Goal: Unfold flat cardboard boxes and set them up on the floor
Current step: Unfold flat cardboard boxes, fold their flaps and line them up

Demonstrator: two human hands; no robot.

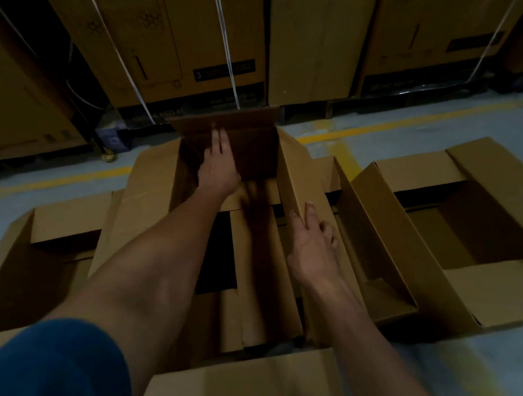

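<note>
My left hand (218, 166) is stretched out flat, fingers spread against the far upright flap (250, 143) of the brown cardboard box (155, 186) in the middle. My right hand (314, 249) lies open on the box's right-hand flap (298, 171), gripping nothing. The box sits on the grey floor (402, 122) between two opened brown cartons, one left (56, 222), one right (489, 285).

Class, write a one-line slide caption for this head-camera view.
Left hand presses the brown cardboard box's far flap; right hand steadies its side flap.
</note>
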